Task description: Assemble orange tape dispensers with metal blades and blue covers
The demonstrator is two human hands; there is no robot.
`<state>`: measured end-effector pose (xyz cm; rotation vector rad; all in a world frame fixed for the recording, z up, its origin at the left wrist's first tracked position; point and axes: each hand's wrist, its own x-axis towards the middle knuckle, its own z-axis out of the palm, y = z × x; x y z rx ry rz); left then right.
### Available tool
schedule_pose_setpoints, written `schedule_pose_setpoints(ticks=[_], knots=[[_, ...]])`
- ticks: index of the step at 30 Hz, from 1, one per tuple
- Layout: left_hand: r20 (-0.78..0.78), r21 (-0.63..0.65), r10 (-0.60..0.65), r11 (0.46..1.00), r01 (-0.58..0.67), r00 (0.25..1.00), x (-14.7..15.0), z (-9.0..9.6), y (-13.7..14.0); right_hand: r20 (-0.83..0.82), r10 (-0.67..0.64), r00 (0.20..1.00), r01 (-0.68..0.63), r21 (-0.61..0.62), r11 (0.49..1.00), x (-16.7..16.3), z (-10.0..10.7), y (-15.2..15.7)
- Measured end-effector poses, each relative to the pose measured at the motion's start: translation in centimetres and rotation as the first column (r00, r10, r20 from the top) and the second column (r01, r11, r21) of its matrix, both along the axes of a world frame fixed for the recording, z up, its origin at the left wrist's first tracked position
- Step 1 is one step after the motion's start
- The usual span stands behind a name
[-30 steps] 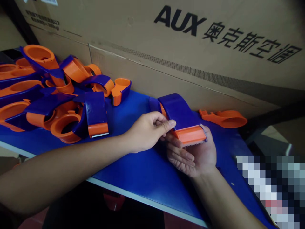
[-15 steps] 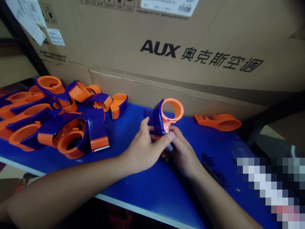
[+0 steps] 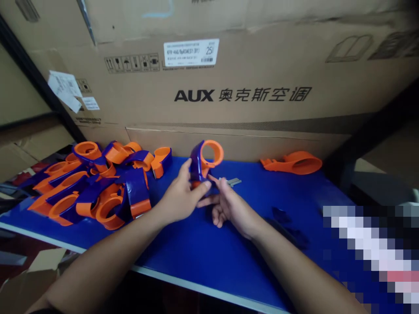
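A tape dispenser (image 3: 212, 152) with an orange ring and a dark blue cover stands upright in my left hand (image 3: 183, 196). The left fingers and thumb are closed around its lower part. Close beside it, on the right, is my right hand (image 3: 232, 207), its index finger and thumb apart and stretched toward the dispenser's base, the lower fingers loosely curled. Whether these fingertips touch the dispenser I cannot tell. Just behind the right hand, flat grey metal pieces (image 3: 234, 182) show on the blue table. The dispenser's bottom end is partly hidden by the hands.
Several orange and blue tape dispensers (image 3: 111, 209) lie piled on the left of the blue table (image 3: 183, 261). An orange dispenser frame (image 3: 294, 163) lies at the back right. Small dark blue parts (image 3: 281, 215) lie right of my arm. A large cardboard box (image 3: 242, 113) stands behind.
The camera view has tilted up, showing more of the box. My right hand has loosened from the dispenser's base and its fingers have spread. The left hand keeps its hold.
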<state>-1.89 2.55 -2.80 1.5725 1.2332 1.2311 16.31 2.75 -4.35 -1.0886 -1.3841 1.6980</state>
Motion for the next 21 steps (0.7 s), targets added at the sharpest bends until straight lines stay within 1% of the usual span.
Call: schedule_pose_setpoints(ticks=[1,2,3,4,5,6,7,8,9,10,12,14,16,18,21], knots=[[-0.127,0.062,0.098,0.994,-0.091,0.987,-0.5,0.4,0.3,0.035,0.018,0.999,-0.018,0.000,1.000,0.0,0.1,-0.2],[-0.272,0.145,0.216,0.973,-0.182,0.938,-0.9,0.7,0.7,0.079,0.037,0.996,-0.038,0.011,0.999,0.1,0.1,-0.3],[-0.409,0.225,0.322,0.942,-0.248,0.854,-1.4,1.0,1.2,0.127,0.061,0.990,-0.065,0.029,0.997,0.0,0.2,-0.6],[-0.527,0.281,0.398,0.916,-0.287,0.751,-1.7,1.2,1.6,0.173,0.089,0.981,-0.100,0.052,0.994,0.0,0.2,-0.8],[-0.636,0.302,0.430,0.903,-0.306,0.640,-2.0,1.4,2.1,0.215,0.122,0.969,-0.142,0.079,0.987,-0.1,0.3,-1.0],[-0.730,0.294,0.426,0.902,-0.317,0.534,-2.1,1.4,2.6,0.253,0.153,0.955,-0.185,0.110,0.977,-0.2,0.3,-1.2],[-0.801,0.270,0.401,0.905,-0.329,0.444,-2.1,1.4,3.0,0.285,0.177,0.942,-0.224,0.141,0.964,-0.3,0.4,-1.4],[-0.849,0.243,0.371,0.907,-0.345,0.376,-2.0,1.3,3.3,0.314,0.197,0.929,-0.258,0.165,0.952,-0.4,0.5,-1.5],[-0.878,0.222,0.347,0.906,-0.362,0.330,-1.8,1.1,3.6,0.341,0.213,0.915,-0.287,0.183,0.940,-0.4,0.7,-1.6],[-0.893,0.209,0.333,0.903,-0.376,0.304,-1.5,0.9,3.8,0.366,0.225,0.903,-0.310,0.194,0.931,-0.5,0.8,-1.7],[-0.897,0.213,0.342,0.889,-0.405,0.281,-0.9,0.6,4.1,0.401,0.238,0.885,-0.341,0.209,0.917,-0.6,1.1,-1.9],[-0.891,0.244,0.375,0.870,-0.428,0.255,-0.2,0.6,4.1,0.431,0.236,0.871,-0.359,0.231,0.904,-0.6,1.3,-1.9],[-0.878,0.285,0.410,0.863,-0.417,0.248,0.8,1.0,4.0,0.459,0.226,0.859,-0.371,0.255,0.893,-0.6,1.3,-1.9],[-0.867,0.298,0.413,0.879,-0.373,0.279,2.0,1.4,4.3,0.478,0.209,0.853,-0.373,0.279,0.885,-0.7,1.1,-1.8],[-0.865,0.226,0.348,0.914,-0.337,0.362,3.7,1.9,6.0,0.492,0.181,0.852,-0.365,0.309,0.878,-0.9,0.6,-1.7]])
